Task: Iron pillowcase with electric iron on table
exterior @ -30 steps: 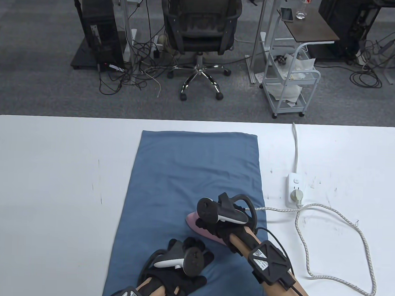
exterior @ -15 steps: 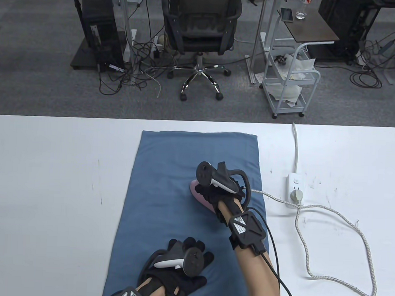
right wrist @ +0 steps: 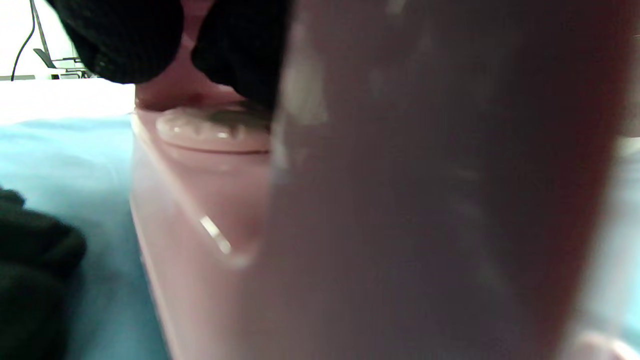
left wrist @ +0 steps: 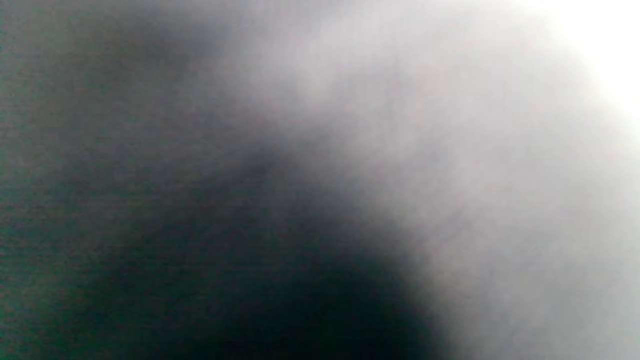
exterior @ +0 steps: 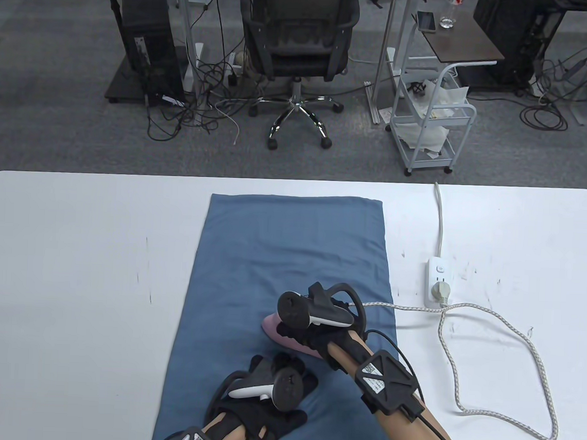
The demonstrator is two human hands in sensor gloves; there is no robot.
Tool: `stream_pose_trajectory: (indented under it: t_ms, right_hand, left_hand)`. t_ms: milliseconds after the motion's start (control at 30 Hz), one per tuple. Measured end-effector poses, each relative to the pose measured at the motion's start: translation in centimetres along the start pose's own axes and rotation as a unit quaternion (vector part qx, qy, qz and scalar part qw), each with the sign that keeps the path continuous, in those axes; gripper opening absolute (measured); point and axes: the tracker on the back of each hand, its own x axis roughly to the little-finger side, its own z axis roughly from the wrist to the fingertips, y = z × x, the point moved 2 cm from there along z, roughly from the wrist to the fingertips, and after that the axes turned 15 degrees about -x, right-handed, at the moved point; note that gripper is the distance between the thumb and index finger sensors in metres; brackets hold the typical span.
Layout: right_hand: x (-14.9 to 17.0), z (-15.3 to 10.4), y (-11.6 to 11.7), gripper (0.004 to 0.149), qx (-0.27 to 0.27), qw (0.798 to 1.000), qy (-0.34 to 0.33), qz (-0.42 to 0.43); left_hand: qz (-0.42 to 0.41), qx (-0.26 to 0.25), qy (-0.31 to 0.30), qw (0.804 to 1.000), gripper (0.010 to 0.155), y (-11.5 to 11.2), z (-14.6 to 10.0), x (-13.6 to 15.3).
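Note:
A blue pillowcase (exterior: 282, 258) lies flat and lengthwise on the white table (exterior: 77, 269). My right hand (exterior: 313, 335) grips the handle of a pink electric iron (exterior: 272, 326), which sits on the pillowcase's near right part. In the right wrist view the pink iron body (right wrist: 350, 200) fills the frame, with my gloved fingers (right wrist: 230, 45) around its handle at the top. My left hand (exterior: 271, 389) rests palm down with fingers spread on the pillowcase's near end, just in front of the iron. The left wrist view is a grey blur.
The iron's braided cord (exterior: 507, 336) loops over the table's right side to a white power strip (exterior: 438, 282). Beyond the far table edge stand an office chair (exterior: 296, 45), a white cart (exterior: 431, 124) and floor cables.
My right hand pushed the iron away along the pillowcase, then pulled it back toward me and slightly left. My left hand stayed in place on the near end.

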Motion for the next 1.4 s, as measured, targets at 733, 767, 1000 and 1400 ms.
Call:
stream_pose_trajectory:
  t_ms: [733, 767, 1000, 1400]
  right_hand:
    - [-0.1, 2.5, -1.8, 0.065, 0.020, 0.999, -0.015, 0.036]
    - [-0.7, 2.1, -1.5, 0.065, 0.011, 0.999, -0.028, 0.020]
    - [-3.5, 3.3, -0.9, 0.065, -0.001, 0.997, -0.075, -0.013]
    - [-1.6, 10.7, -3.5, 0.065, -0.001, 0.998, 0.048, 0.034]
  left_hand:
    - [0.000, 0.000, 0.001, 1.000, 0.073, 0.0, 0.1, 0.0]
    - [0.000, 0.000, 0.001, 1.000, 0.073, 0.0, 0.1, 0.0]
    - [0.001, 0.000, 0.000, 1.000, 0.073, 0.0, 0.0, 0.0]
    - [0.000, 0.000, 0.000, 1.000, 0.073, 0.0, 0.0, 0.0]
